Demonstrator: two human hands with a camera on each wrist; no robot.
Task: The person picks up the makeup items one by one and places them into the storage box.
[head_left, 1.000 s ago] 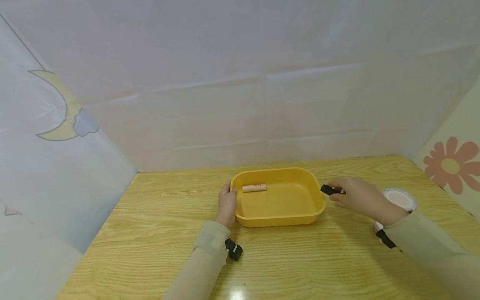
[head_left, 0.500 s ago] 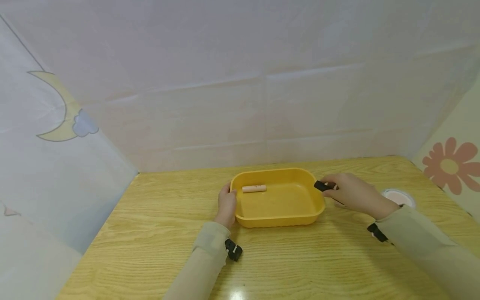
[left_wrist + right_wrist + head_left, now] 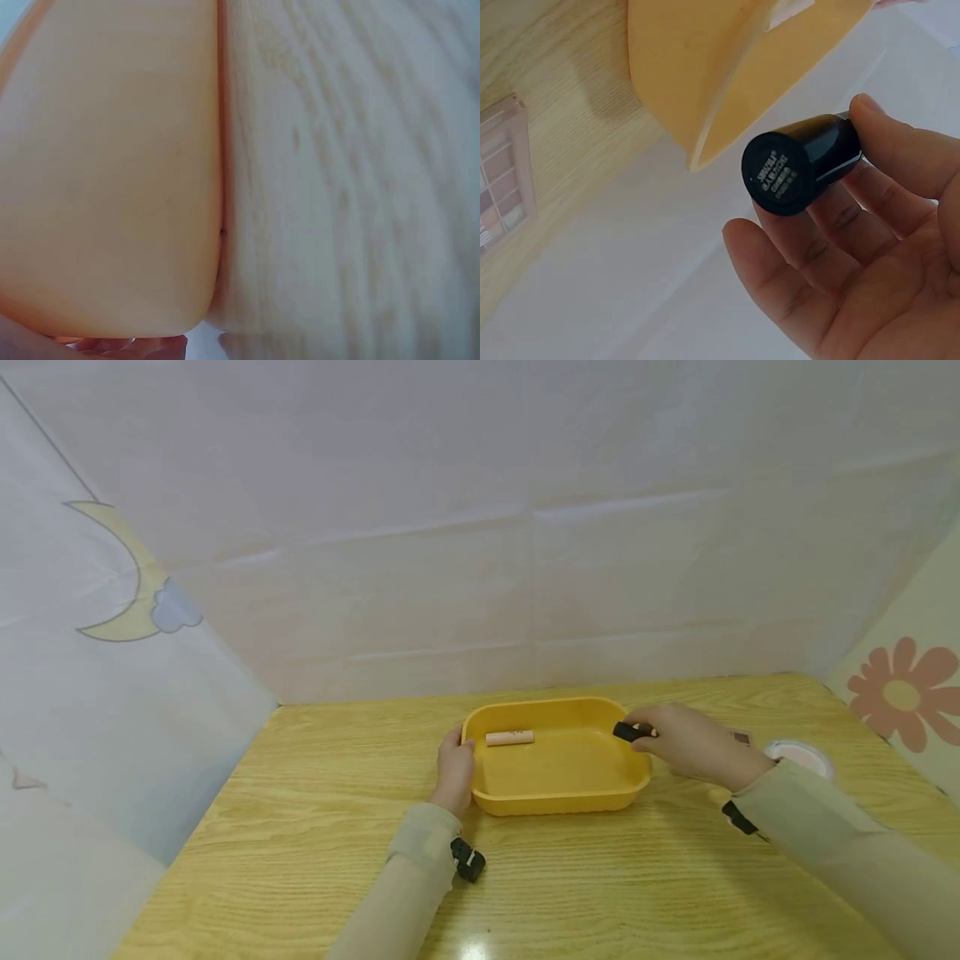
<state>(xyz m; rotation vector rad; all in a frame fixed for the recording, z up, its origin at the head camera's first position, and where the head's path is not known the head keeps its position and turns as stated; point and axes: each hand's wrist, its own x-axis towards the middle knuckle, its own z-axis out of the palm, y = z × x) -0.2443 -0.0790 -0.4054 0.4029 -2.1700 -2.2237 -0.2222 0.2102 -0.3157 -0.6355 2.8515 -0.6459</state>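
My left hand (image 3: 454, 770) grips the left end of a yellow plastic basin (image 3: 558, 802), thumb at the rim. The left wrist view shows mostly the basin's side wall (image 3: 112, 150), with part of the fingers at the bottom edge. Inside the basin, near its back left, lies a pale pink tube (image 3: 509, 738) with small reddish writing. Over the basin's right end, my right hand (image 3: 690, 743) pinches a glossy black lipstick tube (image 3: 802, 163) between thumb and fingers. Its printed round base faces the right wrist camera.
A clear-lidded makeup palette (image 3: 502, 172) lies on the wooden table (image 3: 315, 827) right of the basin, partly behind the right hand. A round white-rimmed compact (image 3: 801, 758) sits farther right. Printed cloth (image 3: 405, 602) hangs behind the table.
My right hand has moved left with the lipstick tube, from beside the basin's right rim to over its right end. The palette's corner now shows. My left hand has stayed in place.
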